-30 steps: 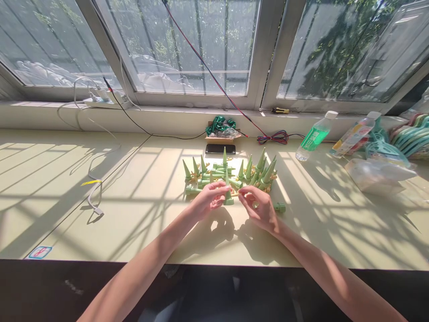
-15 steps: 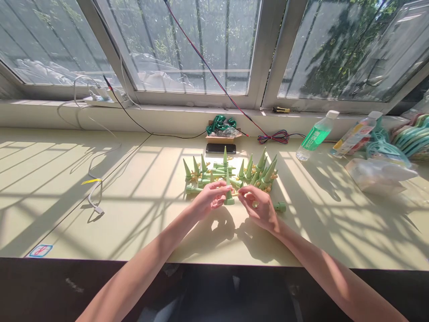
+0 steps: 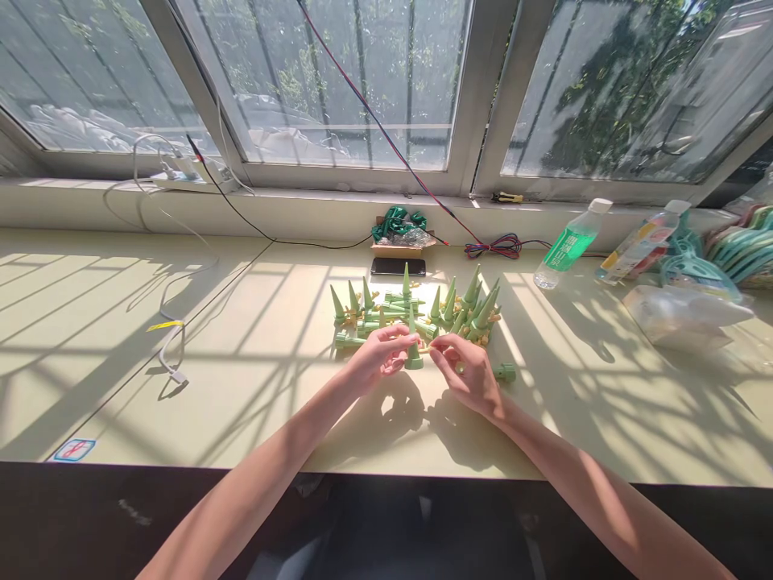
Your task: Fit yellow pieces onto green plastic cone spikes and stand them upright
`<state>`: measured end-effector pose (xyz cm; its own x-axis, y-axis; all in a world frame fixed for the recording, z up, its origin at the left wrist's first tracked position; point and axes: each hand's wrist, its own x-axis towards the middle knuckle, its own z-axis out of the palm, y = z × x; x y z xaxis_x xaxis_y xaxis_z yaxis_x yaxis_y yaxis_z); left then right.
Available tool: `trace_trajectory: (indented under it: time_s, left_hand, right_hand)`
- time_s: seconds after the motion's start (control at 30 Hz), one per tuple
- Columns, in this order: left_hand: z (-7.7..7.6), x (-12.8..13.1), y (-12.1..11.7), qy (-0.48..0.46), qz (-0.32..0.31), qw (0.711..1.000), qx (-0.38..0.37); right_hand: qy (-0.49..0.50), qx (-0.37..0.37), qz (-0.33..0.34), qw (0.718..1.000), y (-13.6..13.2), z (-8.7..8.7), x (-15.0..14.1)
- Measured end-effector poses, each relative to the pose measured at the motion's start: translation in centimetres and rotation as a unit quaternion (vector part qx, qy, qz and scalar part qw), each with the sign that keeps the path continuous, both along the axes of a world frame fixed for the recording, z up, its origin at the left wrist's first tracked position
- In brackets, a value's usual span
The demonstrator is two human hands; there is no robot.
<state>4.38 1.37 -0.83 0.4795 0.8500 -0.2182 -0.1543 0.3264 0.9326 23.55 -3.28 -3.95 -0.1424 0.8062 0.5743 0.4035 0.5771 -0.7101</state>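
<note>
My left hand (image 3: 384,353) is closed on a green plastic spike (image 3: 414,354), which it holds upright with the point up and the round collar at the bottom. Opposite it, my right hand (image 3: 466,372) pinches a small yellowish piece (image 3: 425,350) whose end meets the side of the spike; most of that piece is behind the fingers. Just past both hands, many like green spikes (image 3: 483,316) are grouped on the table, some standing with yellowish side pieces and some lying flat. One more green part (image 3: 505,372) lies beside my right wrist.
A black phone (image 3: 398,267) and a small box (image 3: 403,234) of green material sit behind the spikes. Bottles (image 3: 564,251), a clear plastic bag (image 3: 679,318) and teal hangers (image 3: 700,270) stand to the right. A white cable (image 3: 175,354) runs along the left side.
Hardly anything differs. Both hands keep the same hold on the spike and the small yellowish piece, with only a very slight shift.
</note>
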Motion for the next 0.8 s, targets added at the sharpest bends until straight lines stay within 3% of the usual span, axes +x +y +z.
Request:
trace_trajectory:
  time_s: [0.8]
  left_hand:
    - [-0.25,-0.19,0.02,0.009,-0.017,1.000,-0.017]
  right_hand:
    - [0.012,-0.039,0.007,0.999,-0.09,0.06,0.18]
